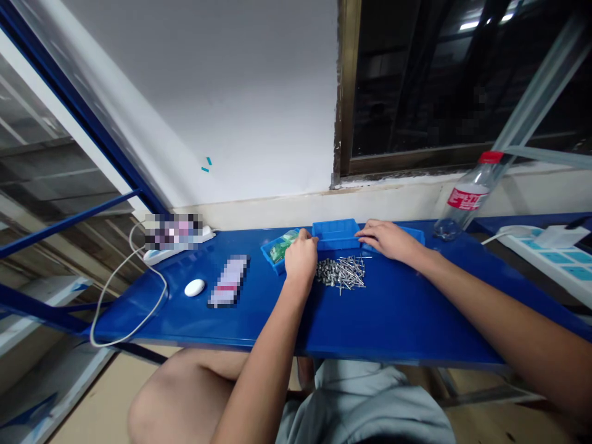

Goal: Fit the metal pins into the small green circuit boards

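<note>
A middle blue plastic bin stands at the back of the blue table, with its inside mostly bare. My left hand has its fingers closed at the bin's left front corner. At the right front corner, the fingers of my right hand pinch the bin's edge. Partly behind my left hand, a tilted blue bin holds green packets. A third blue bin is largely covered by my right hand. In front of the middle bin lies a pile of thin metal pins and small metal pieces.
A blurred-out phone-like slab and a white oval object lie on the left of the blue table. A power strip with a looping cable sits behind them. At right stand a clear bottle and another power strip.
</note>
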The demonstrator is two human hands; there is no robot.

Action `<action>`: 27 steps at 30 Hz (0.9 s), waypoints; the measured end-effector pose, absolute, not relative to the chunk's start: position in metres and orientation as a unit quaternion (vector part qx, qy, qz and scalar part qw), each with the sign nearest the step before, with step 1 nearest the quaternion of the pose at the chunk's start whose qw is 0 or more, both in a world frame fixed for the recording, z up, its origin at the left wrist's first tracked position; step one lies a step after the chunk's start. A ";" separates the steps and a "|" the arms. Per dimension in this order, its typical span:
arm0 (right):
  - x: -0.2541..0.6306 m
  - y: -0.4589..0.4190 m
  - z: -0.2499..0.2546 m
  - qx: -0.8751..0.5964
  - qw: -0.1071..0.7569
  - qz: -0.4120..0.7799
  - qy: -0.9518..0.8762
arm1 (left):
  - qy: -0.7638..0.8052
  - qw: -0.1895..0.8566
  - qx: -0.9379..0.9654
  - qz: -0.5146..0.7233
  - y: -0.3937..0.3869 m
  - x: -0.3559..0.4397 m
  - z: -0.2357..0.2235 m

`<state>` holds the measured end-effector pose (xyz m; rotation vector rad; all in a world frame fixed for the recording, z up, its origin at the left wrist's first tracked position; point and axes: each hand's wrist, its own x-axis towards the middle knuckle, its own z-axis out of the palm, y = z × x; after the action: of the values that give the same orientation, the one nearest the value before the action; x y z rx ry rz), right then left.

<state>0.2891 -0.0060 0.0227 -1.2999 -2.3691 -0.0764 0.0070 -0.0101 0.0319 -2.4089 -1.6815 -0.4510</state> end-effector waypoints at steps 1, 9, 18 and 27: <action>0.289 -0.006 0.022 -0.469 0.215 -0.029 -0.856 | -0.566 0.084 -0.806 -0.152 -0.012 0.008 0.033; 0.289 -0.010 0.031 -0.501 0.210 -0.029 -0.839 | -0.500 0.123 -0.818 -0.257 -0.034 -0.017 0.048; 0.233 -0.028 0.071 -0.461 0.271 0.059 -0.843 | -0.604 -0.068 -0.744 -0.279 -0.023 -0.110 0.023; 0.127 -0.017 0.075 -0.416 0.285 0.147 -0.851 | -0.569 -0.112 -0.706 -0.407 -0.057 -0.093 0.013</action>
<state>0.1270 -0.0172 0.0755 -1.1115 -2.2760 0.3929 -0.0932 -0.0572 0.0130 -2.3902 -1.9286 -1.3768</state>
